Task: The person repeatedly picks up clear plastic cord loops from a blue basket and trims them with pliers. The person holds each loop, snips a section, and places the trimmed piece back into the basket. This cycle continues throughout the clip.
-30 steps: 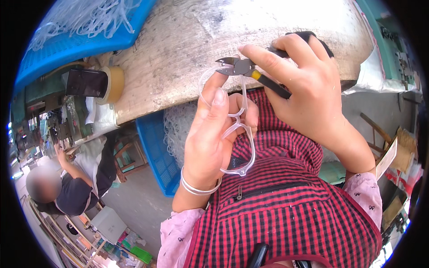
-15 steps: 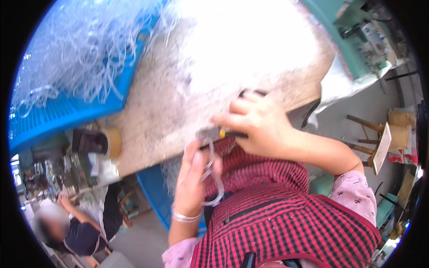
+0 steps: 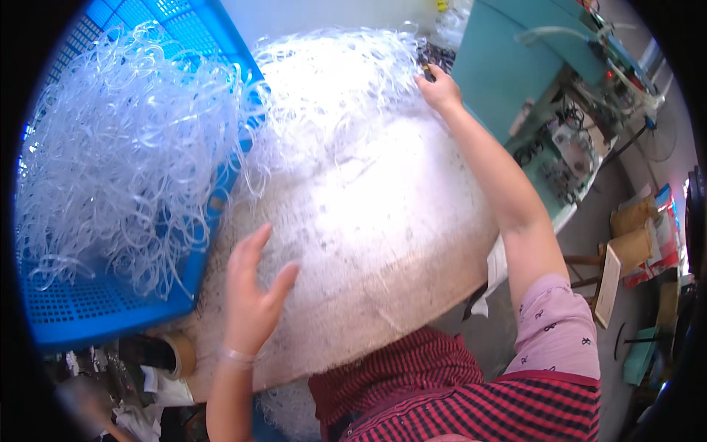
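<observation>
My right hand [image 3: 442, 90] reaches to the far side of the worktable [image 3: 368, 295], closed round pliers [image 3: 427, 71] with black and yellow handles. The tool lies mostly hidden in the fist, at the right end of a heap of clear plastic tubing loops [image 3: 324, 81]. Nearer to me, my left hand [image 3: 254, 302] hovers over the table, thumb and fingers spread, holding nothing. Beside it stands a big blue plastic basket [image 3: 118, 324], with tangled clear tubing loops [image 3: 132, 155] in it.
A tape roll [image 3: 179, 355] sits at the table's left edge. Green machinery [image 3: 515, 66] borders the table on the right. A wooden stool [image 3: 608, 283] stands on the floor at right. Another person's blurred arm [image 3: 110, 420] shows at lower left.
My right hand has moved far forward with the pliers. My left hand has let go of a clear tubing loop and moved left over the table. The view has shifted toward the heap.
</observation>
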{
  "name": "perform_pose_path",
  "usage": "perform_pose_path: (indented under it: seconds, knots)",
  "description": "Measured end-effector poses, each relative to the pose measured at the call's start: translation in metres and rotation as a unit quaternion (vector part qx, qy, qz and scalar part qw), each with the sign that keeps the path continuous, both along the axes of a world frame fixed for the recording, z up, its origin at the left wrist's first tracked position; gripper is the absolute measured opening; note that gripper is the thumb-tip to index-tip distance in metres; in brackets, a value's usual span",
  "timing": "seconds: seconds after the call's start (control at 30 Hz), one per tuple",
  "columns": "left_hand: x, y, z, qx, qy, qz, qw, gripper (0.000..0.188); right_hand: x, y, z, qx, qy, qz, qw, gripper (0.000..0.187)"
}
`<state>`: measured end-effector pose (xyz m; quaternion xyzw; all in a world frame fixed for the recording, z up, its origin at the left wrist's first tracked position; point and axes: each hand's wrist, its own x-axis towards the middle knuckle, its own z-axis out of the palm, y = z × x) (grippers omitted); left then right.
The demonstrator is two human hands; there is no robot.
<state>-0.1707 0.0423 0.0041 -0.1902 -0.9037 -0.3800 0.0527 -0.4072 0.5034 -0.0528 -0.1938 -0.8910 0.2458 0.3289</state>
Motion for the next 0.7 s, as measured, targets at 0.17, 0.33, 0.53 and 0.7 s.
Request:
perform_pose_path:
  seconds: [0.17,0.33,0.53,0.7]
  knots:
    - [-0.121,0.078,-0.043,-0.104,0.204,0.022,0.973,0.075,-0.069,0.011,0.019,-0.073,-0.046,0.04,0.995,0.06]
    - [-0.185,0.14,-0.042,-0.19,0.177,0.026,0.965,0.083,-0.116,0.056,0.034,-0.129,-0.253,0.195,0.939,0.048]
    - [-0.2,0.182,-0.035,-0.259,0.015,0.08,0.962,0.078,-0.098,0.003,0.046,-0.149,-0.337,0.168,0.914,0.06]
    - [-0.199,0.173,-0.075,-0.236,0.091,0.099,0.962,0.051,-0.052,-0.024,0.018,-0.189,-0.193,0.225,0.936,0.048]
